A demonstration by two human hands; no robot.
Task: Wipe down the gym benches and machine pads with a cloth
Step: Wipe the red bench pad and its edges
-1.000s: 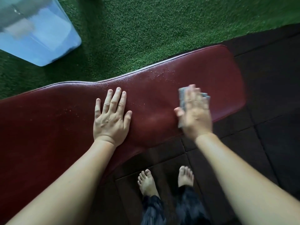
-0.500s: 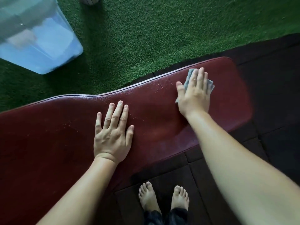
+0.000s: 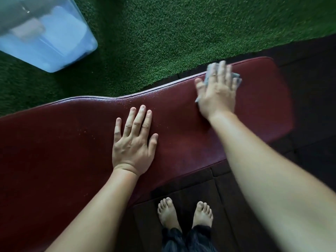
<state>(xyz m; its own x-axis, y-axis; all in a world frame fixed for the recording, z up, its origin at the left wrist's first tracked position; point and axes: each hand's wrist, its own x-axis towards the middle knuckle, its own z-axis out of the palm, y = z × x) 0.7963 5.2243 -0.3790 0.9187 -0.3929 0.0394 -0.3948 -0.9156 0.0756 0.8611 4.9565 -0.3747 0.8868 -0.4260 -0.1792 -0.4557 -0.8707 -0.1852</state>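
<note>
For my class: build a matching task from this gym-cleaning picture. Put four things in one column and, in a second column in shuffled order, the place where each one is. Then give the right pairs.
Column A
1. left hand
2. cloth
3. blue plastic box
4. bare feet

Column B
a. on the green turf
b. on the dark floor mats
c. flat on the middle of the red bench pad
d. under the right hand, near the pad's far edge

Pairs: 1-c, 2-d, 3-a, 4-b
</note>
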